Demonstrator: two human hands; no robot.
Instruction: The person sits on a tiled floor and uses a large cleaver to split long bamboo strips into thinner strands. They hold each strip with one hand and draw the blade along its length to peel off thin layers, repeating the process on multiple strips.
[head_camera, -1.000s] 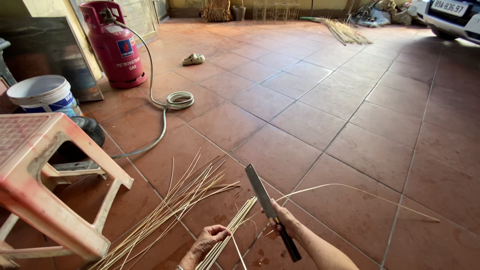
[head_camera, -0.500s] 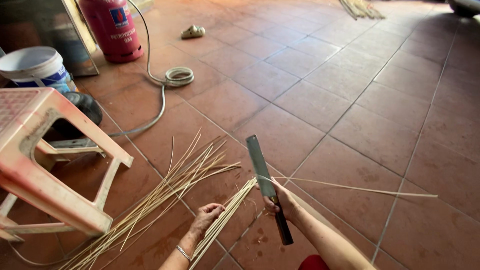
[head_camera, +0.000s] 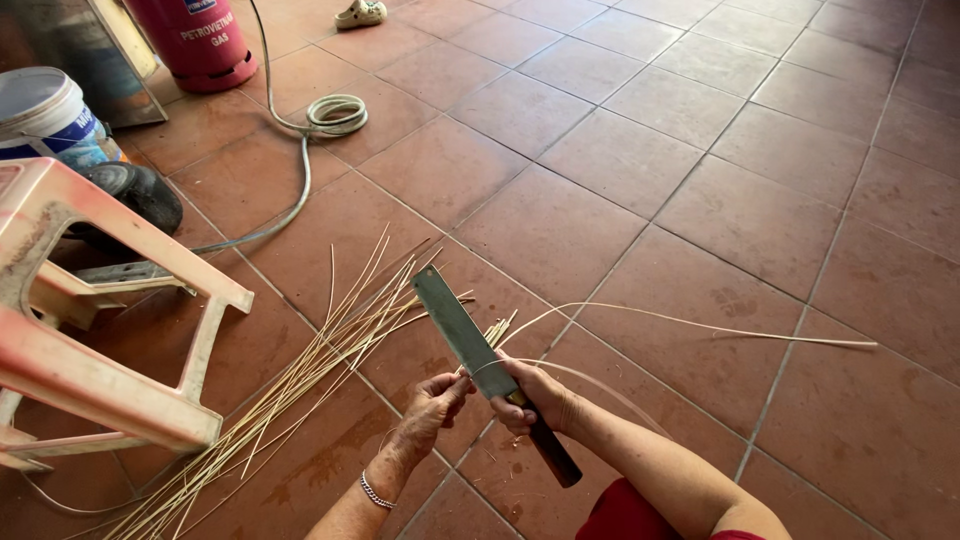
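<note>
Knife (head_camera: 462, 335) is gripped by the right hand (head_camera: 530, 398) at the top of its dark handle, fingers wrapped fully shut around it, blade pointed up and away from the body so that the edge meets the strip. One thin bamboo strip (head_camera: 690, 322) is pressed against the blade near the handle; it is looped over the right hand and trails off to the right across the tiled floor (head_camera: 700, 150). The left hand (head_camera: 432, 405) is held just beside the blade, fingers curled and pinched at the strip's near end, thumb close to the flat of the blade; how tightly the strip is pinched cannot be told. A thin bracelet is worn on the left wrist.

A loose pile of strips (head_camera: 300, 385) is laid on the floor to the left, within easy reach of the left hand, fanned out under the edge of a tipped plastic stool (head_camera: 90, 330); the strips are too many and too overlapped to count.

Counted: one knife, one strip in hand, one stool, one white bucket (head_camera: 45, 115) behind the stool, one red gas cylinder (head_camera: 200, 40) at the top, one coiled hose (head_camera: 335, 113) run out from it, one sandal (head_camera: 360, 13) far off at the top edge.
</note>
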